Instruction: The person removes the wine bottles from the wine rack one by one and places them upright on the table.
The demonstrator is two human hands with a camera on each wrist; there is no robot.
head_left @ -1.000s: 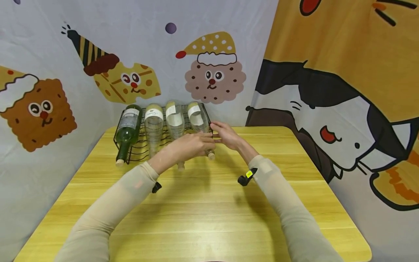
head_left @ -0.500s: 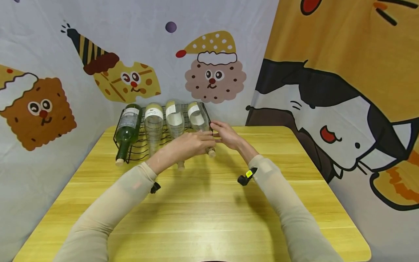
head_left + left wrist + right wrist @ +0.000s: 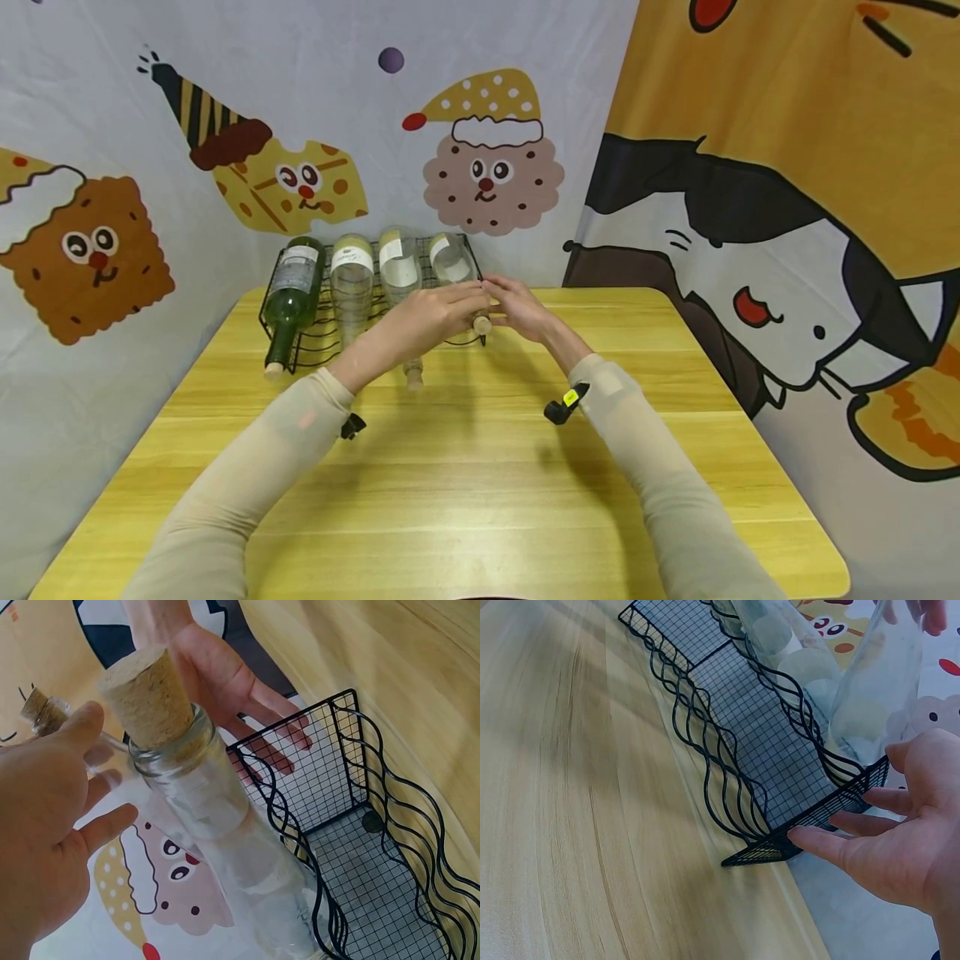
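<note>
In the head view my left hand (image 3: 429,319) grips the neck of the rightmost clear glass bottle (image 3: 452,260), whose cork (image 3: 482,324) points toward me past the fingers. That bottle leans at the right end of a black wire wine rack (image 3: 746,731), its base near the end panel. The left wrist view has the fingers (image 3: 112,825) around the neck, partly behind a nearer corked bottle (image 3: 244,847). With fingers extended, my right hand (image 3: 907,832) touches the outer face and top edge of the rack's mesh end panel.
Further left in the rack lie a green bottle (image 3: 292,292) with a cork, and a clear bottle (image 3: 352,287). The rack stands at the back of the wooden table (image 3: 480,483), against a cartoon-printed cloth (image 3: 360,108).
My left hand has moved slightly up and away, raising the corked neck of the rightmost bottle with it. My right hand has stayed in place at the rack's end.
</note>
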